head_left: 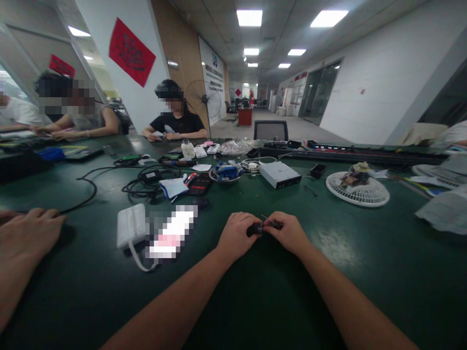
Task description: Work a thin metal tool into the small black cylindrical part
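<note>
Both my hands meet above the green table [292, 301], near the middle of the view. My left hand [239, 235] is closed around a small black part [256, 228], which points toward my other hand. My right hand [288, 231] pinches a thin dark tool [272, 222] by its fingertips, with its end close to the black part. Whether the tool touches the part is too small to tell. To the left of my hands lie a white power bank [131, 226] with a cable and a blurred bright phone [173, 232].
Another person's hand [32, 233] rests at the left edge. Farther back are black cables [142, 182], a bowl with blue items [226, 171], a white box [280, 174] and a white fan grille [357, 189]. People sit across the table.
</note>
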`<state>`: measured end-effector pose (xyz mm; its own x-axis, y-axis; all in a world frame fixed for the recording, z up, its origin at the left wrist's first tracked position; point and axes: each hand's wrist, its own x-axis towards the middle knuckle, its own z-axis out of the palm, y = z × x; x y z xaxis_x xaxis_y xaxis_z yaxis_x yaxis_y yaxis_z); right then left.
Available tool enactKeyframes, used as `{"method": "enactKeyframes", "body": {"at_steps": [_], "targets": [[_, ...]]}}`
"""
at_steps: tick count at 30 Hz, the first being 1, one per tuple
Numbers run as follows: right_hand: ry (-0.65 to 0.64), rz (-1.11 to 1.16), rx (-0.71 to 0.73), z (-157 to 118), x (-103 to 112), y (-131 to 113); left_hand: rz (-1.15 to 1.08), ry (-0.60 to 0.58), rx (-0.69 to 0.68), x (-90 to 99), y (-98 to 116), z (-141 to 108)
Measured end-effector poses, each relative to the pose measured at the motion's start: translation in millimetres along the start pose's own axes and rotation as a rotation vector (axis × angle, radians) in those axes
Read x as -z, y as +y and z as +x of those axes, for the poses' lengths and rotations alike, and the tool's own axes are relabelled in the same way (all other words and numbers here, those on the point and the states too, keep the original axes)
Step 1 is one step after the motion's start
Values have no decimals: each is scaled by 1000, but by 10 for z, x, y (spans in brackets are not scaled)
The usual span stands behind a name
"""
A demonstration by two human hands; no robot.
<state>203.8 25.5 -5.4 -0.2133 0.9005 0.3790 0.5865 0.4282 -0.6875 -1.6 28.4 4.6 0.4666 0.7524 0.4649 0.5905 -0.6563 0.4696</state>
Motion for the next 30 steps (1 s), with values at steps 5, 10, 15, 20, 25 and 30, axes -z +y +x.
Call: {"method": "enactKeyframes", "body": {"at_steps": [5,10,15,20,25,30], "targets": [[-6,46,4,5,5,17,-24,-28,-7,10,-3,1],[-37,98,-126,-7,-30,34,-51,-76,-65,28,5,2],[-42,102,-125,-17,-31,14,-28,-46,-41,13,21,1],[45,77,-64,-16,10,-29,32,118,132,9,6,1],[32,-48,33,-11,16,-21,52,197,206,25,1,4],[15,-144,69,-13,32,-39,27,116,146,32,21,7]]}}
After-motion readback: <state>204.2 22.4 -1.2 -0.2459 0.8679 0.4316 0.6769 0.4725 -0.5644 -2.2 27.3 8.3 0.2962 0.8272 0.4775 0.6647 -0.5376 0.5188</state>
